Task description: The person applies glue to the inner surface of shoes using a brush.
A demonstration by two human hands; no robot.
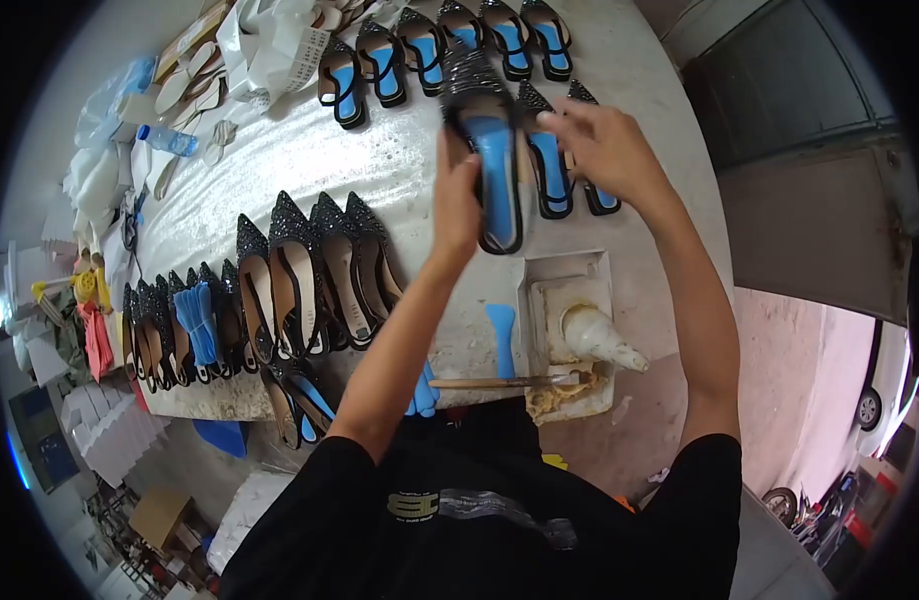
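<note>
My left hand point(457, 200) is closed around the side of a black pointed slingback shoe point(497, 185) with a blue insole, raised above the table and slightly blurred. My right hand point(611, 150) is just right of it, fingers apart and holding nothing, over two more shoes with blue insoles, one of them a black shoe point(551, 180). Beyond stands a row of similar shoes, among them a slingback point(422, 50). Below the held shoe lies a loose blue insole point(501, 340). Next to it a tray point(527, 290) contains a white bottle point(599, 338) and brownish residue.
A brush point(489, 382) rests across the tray's near edge. Left of my left forearm stand black glittery shoes point(294, 270) with beige insoles, a blue insole bundle point(197, 325) on some. Plastic bags point(269, 50), a water bottle point(167, 140) and loose soles point(184, 85) lie at the far left.
</note>
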